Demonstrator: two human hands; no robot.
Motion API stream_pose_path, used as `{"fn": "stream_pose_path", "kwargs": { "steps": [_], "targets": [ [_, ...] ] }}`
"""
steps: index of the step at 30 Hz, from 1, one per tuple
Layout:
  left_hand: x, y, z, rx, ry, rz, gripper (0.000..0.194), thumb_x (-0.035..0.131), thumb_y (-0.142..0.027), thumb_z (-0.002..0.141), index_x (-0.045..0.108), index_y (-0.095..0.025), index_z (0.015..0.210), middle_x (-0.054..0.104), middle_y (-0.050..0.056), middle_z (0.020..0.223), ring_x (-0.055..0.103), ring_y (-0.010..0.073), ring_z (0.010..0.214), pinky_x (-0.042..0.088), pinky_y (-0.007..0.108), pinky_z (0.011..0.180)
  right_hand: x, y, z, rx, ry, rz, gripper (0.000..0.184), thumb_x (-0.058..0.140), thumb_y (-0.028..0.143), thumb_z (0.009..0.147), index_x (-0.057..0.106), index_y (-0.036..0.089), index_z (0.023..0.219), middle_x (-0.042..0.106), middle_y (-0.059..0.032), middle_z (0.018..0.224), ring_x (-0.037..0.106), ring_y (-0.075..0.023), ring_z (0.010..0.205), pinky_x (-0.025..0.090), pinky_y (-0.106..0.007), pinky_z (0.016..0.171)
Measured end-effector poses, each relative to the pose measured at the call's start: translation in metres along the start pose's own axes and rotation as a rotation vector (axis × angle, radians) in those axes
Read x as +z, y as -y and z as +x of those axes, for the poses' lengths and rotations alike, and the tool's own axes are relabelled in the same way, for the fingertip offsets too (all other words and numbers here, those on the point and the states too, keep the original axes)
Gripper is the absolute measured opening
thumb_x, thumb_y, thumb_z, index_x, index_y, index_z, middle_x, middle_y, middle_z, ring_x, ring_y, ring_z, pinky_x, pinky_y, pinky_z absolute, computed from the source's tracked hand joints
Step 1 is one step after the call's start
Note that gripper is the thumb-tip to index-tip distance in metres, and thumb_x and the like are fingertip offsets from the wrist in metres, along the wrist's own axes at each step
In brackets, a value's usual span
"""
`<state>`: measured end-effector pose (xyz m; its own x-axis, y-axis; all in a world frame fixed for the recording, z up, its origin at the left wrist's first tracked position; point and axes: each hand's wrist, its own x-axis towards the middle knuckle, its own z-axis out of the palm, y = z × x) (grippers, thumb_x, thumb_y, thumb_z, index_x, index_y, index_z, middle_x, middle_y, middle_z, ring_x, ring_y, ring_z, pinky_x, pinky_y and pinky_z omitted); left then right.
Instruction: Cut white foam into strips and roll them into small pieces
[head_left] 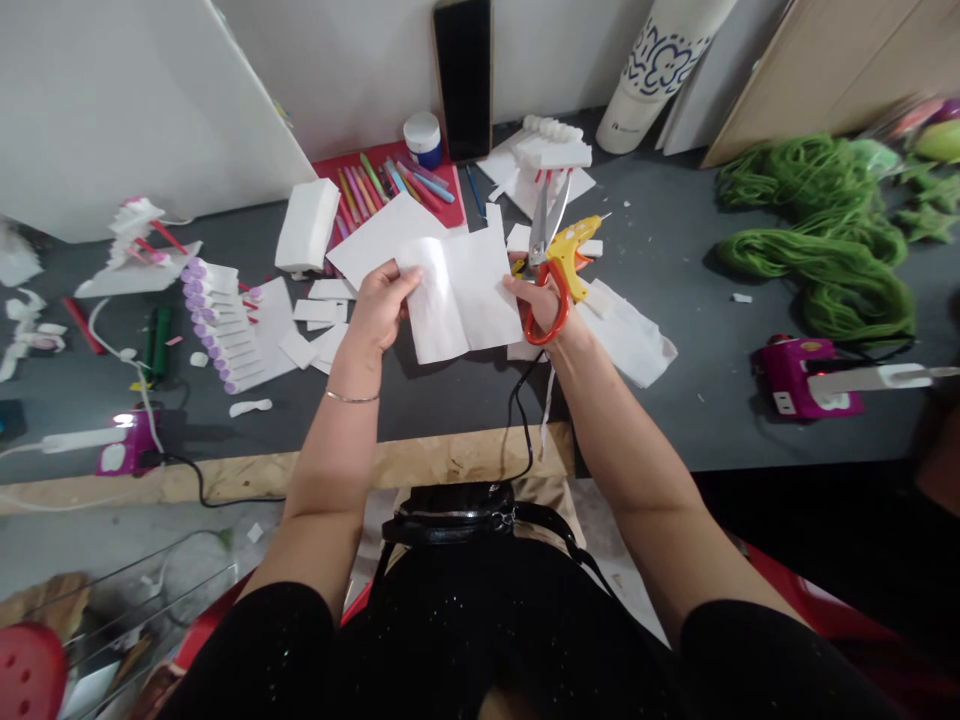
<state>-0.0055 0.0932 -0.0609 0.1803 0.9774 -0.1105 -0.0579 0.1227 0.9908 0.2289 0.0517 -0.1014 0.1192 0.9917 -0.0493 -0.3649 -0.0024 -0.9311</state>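
My left fingers (391, 285) pinch the thin white sheet (469, 300) at 12 o'clock; it's light and floppy, so I'd hold it by its edge. My right fingers (521, 288) grip the orange-handled scissors (563, 300).

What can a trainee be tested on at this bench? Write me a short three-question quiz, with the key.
1. Which hand holds the scissors with orange handles?
2. True or false: the green yarn lies on the bench to the right of both hands.
3. What does the left hand grip?

Key:
1. The right hand.
2. True.
3. A white sheet.
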Motion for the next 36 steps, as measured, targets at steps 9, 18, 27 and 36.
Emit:
{"fn": "stream_pose_path", "kwargs": {
  "steps": [9,18,27,36],
  "targets": [
    [-0.006,0.010,0.006,0.165,-0.158,0.154,0.032,0.084,-0.044,0.082,0.072,-0.018,0.097,0.079,0.010,0.090,0.076,0.0318,0.109,0.062,0.041,0.093,-0.008,-0.011,0.003,0.008,-0.047,0.037,0.056,0.094,0.037,0.065,0.059,0.034,0.110,0.068,0.0022,0.089,0.073,-0.0211,0.087,0.066,-0.040,0.077],
    [0.006,0.003,0.000,-0.097,-0.089,-0.027,0.031,0.079,-0.045,0.088,0.062,-0.021,0.078,0.059,-0.002,0.061,0.068,0.0155,0.063,0.057,0.025,0.058,-0.008,-0.013,0.008,0.021,-0.121,0.110,0.056,0.092,0.038,0.060,0.059,0.033,0.105,0.070,0.0024,0.088,0.075,-0.0245,0.095,0.067,-0.039,0.073],
    [0.022,-0.009,-0.018,-0.294,-0.058,0.127,0.013,0.068,-0.008,0.086,0.061,-0.018,0.082,0.065,-0.001,0.071,0.062,0.0101,0.059,0.052,0.020,0.049,-0.002,-0.011,0.009,-0.016,-0.159,0.151,0.046,0.078,0.030,0.060,0.055,0.031,0.100,0.068,0.0029,0.083,0.075,-0.0239,0.097,0.066,-0.040,0.080],
    [0.015,0.000,-0.018,-0.238,-0.271,0.005,0.021,0.056,-0.002,0.078,0.049,-0.022,0.072,0.038,-0.008,0.054,0.035,0.0063,0.043,0.030,0.018,0.040,-0.004,-0.009,0.009,0.016,-0.176,0.136,0.056,0.075,0.026,0.062,0.058,0.032,0.115,0.068,0.0038,0.086,0.073,-0.0212,0.089,0.066,-0.039,0.081]
  ]
}}
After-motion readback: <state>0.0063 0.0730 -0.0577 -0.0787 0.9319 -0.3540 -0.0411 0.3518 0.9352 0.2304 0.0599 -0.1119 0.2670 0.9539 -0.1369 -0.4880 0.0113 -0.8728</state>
